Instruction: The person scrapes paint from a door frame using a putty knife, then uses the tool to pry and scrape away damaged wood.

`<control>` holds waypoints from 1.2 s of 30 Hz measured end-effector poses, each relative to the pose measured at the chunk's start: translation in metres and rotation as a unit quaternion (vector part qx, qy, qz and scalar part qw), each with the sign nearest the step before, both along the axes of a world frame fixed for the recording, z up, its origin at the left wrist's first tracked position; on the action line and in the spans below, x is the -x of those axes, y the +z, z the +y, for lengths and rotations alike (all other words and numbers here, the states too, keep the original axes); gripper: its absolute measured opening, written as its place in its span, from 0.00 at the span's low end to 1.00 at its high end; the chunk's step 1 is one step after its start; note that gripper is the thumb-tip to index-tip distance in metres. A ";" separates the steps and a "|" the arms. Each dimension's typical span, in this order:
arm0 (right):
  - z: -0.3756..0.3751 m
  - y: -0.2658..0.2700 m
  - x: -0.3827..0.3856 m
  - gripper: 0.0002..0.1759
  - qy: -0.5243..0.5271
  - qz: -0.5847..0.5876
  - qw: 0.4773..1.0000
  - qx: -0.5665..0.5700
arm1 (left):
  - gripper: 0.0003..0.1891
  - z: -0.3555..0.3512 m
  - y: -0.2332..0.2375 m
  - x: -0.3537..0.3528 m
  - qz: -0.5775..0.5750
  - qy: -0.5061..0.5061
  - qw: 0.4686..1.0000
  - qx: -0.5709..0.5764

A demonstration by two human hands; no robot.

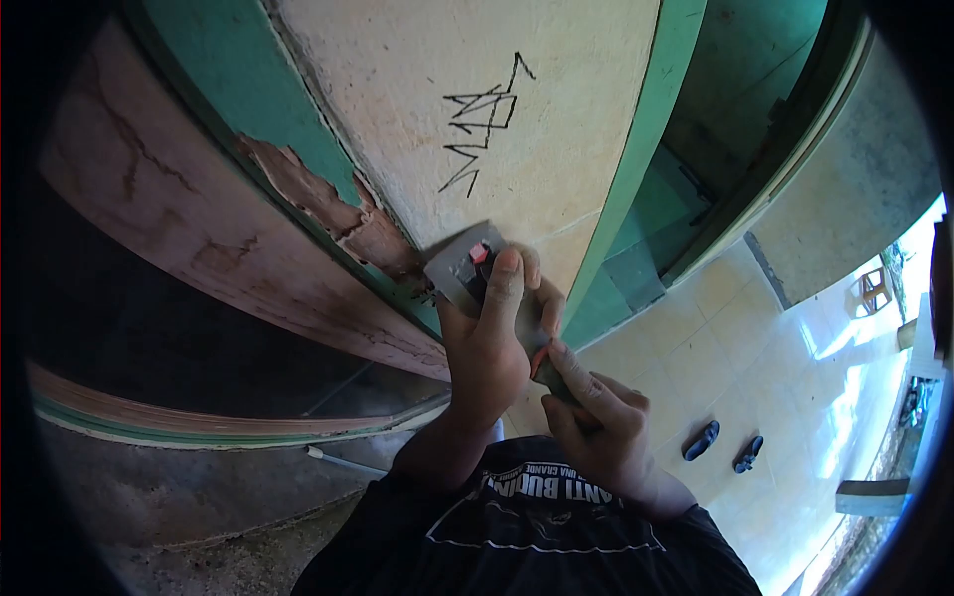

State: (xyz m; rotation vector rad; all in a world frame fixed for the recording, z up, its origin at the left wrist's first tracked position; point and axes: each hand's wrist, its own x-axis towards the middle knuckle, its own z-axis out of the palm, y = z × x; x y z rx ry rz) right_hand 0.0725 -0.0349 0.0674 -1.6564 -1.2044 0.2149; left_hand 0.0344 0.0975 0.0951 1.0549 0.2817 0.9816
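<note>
My left hand (489, 343) is closed around the dark handle of a flat grey trowel (452, 270), whose handle has a pinkish-red end. The trowel's plate is tilted close to the cream wall (586, 129); whether it touches the wall is not clear. Just below and to the right, my right hand (608, 422) grips a small putty knife (545, 372) with a dark handle and a red part near the blade. Its blade reaches up to the trowel's lower end, partly hidden by my left fingers. Black zigzag lines (482, 119) mark the wall above.
Left of the wall runs a green frame with peeled, broken wood (308, 194), beside a dark glass pane (199, 318). A green doorway (666, 199) stands to the right. On the tiled floor lie dark sandals (702, 440); a small wooden stool (874, 290) stands farther off.
</note>
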 end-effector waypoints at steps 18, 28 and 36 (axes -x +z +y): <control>-0.003 -0.005 -0.007 0.33 0.014 -0.010 1.000 0.018 | 0.14 0.000 -0.006 0.001 0.024 0.000 1.000 0.009; -0.002 -0.001 -0.004 0.33 0.019 -0.007 0.999 0.030 | 0.14 0.003 -0.007 0.003 0.016 -0.013 1.000 0.010; -0.004 0.003 -0.005 0.33 0.022 0.001 0.999 0.030 | 0.14 0.001 -0.010 0.002 -0.004 -0.022 0.999 0.025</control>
